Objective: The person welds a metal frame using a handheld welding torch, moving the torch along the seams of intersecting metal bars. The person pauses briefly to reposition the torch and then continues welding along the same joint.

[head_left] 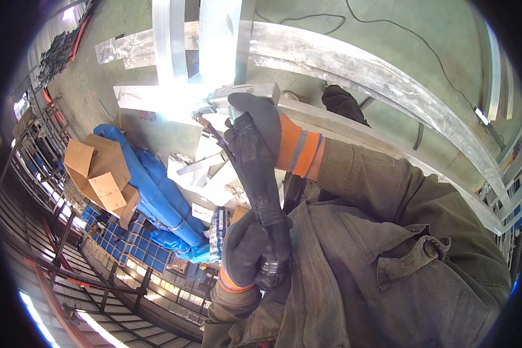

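A bright arc [182, 104] glares where several silvery metal bars meet, washing out the joint. Just right of it is the nozzle of a welding torch [232, 152], whose black handle runs down toward my body. My right hand [256, 119], in a dark glove with an orange cuff, is closed round the torch's front part, beside a grey metal piece [261, 90]. Lower down, my left hand [246, 250], also gloved, wraps the rear of the handle. Two upright metal bars [169, 40] cross a long flat bar [342, 61]; glare hides part of them.
At left an open cardboard box [101, 174] leans by a long blue wrapped bundle [156, 185]. A wire-mesh grid [136, 240] and dark metal railings [58, 261] lie beyond. A dark cable [412, 35] trails over the green floor [388, 14]. A dark shoe [342, 103] shows beside the bars.
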{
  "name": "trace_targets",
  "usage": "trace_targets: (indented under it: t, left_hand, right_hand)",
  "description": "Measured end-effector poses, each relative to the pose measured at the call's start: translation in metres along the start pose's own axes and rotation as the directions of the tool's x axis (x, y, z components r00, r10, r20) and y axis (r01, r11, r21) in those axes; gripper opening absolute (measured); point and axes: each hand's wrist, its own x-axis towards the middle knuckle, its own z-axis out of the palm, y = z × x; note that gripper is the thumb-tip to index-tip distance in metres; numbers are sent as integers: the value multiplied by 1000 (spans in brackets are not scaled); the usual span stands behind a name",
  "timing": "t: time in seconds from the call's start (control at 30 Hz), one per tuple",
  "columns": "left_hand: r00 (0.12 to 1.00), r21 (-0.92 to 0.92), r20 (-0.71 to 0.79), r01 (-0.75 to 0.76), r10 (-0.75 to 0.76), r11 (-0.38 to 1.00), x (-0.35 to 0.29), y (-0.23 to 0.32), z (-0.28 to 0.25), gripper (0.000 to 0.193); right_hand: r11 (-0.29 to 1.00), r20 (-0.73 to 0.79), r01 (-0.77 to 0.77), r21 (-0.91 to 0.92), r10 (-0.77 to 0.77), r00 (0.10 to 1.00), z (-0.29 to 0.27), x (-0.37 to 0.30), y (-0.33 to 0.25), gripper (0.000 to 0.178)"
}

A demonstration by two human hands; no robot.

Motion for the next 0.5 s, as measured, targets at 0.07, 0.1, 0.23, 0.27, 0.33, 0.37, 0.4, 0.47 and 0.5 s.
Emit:
trace_targets:
  t: [0.07,0.1,0.23,0.27,0.33,0.37,0.4,0.47,0.5]
  left_hand:
    - [1000,-1,-2,12,-12,1000,-1,1,0,64]
    - [1000,-1,-3,18,-18,1000,-1,1,-1,64]
    - [1000,17,-10,21,-21,1000,-1,2,0,63]
    - [1000,11,-13,2,-2,1000,-1,1,0,63]
    - [1000,22,-14,-4,4,1000,0,1,1,64]
    - [1000,37,-11,9,-9,999,0,1,1,64]
    - [1000,52,-10,23,-23,998,0,2,0,64]
    - [1000,125,-12,-15,17,992,1,2,-1,65]
    - [999,179,-3,-40,41,983,1,2,-2,66]
  right_hand:
    - [903,91,262,-341,-245,965,-7,2,7,27]
    - [703,237,451,-550,-386,892,-10,5,10,31]
    - [956,237,202,-213,-150,960,-13,25,20,26]
    - [998,200,45,-33,-37,979,-12,29,21,26]
    - [949,160,-189,253,152,975,-17,24,15,25]
    - [987,114,-84,139,68,991,-16,21,15,25]
    - [1000,79,20,19,-21,997,-16,14,17,24]
    - [967,147,171,-187,-144,978,-14,9,13,24]
    - [937,241,228,-263,-165,956,-13,9,8,24]
